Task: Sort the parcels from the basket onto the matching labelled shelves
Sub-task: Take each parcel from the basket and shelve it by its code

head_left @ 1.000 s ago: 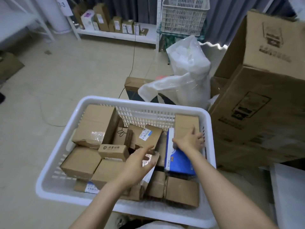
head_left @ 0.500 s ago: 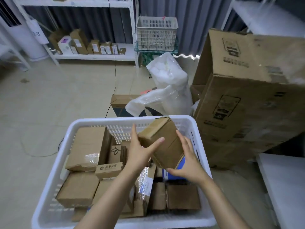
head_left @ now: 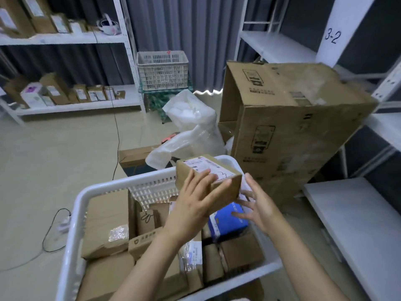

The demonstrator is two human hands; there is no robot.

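- The left hand (head_left: pixel 195 206) grasps the parcel (head_left: pixel 208 173). Its fingers lie curled over the labelled top and its thumb runs along the near side.
- The right hand (head_left: pixel 259 206) is released, fingers spread, just beside the parcel's lower right corner. Whether it touches the cardboard cannot be told.
- The parcel is a small brown cardboard box with a white printed shipping label across its top face. It is tilted and held up above the far right corner of the basket (head_left: pixel 74 224).
- The white slatted basket is packed with brown boxes (head_left: pixel 108 222) lying close together, and a blue packet (head_left: pixel 230 220) sits under the two hands.
- To the right, a bare white shelf board (head_left: pixel 358 224) runs along near the basket's right rim, with a narrow strip of floor between them.
- Just past the basket's far rim stand a low carton (head_left: pixel 134 157) and a clear plastic bag (head_left: pixel 191 127). A tall, worn carton (head_left: pixel 293 118) leans at the far right corner, closing that side.
- To the left the floor (head_left: pixel 54 148) lies open, crossed by a thin black cable (head_left: pixel 117 135).
- Above the tall carton hangs a white sign reading 3-2 (head_left: pixel 331 36) on the right-hand rack.
- Farthest off, a white rack (head_left: pixel 76 106) holds rows of parcels, and a white crate (head_left: pixel 162 70) stands beside it before a grey curtain.
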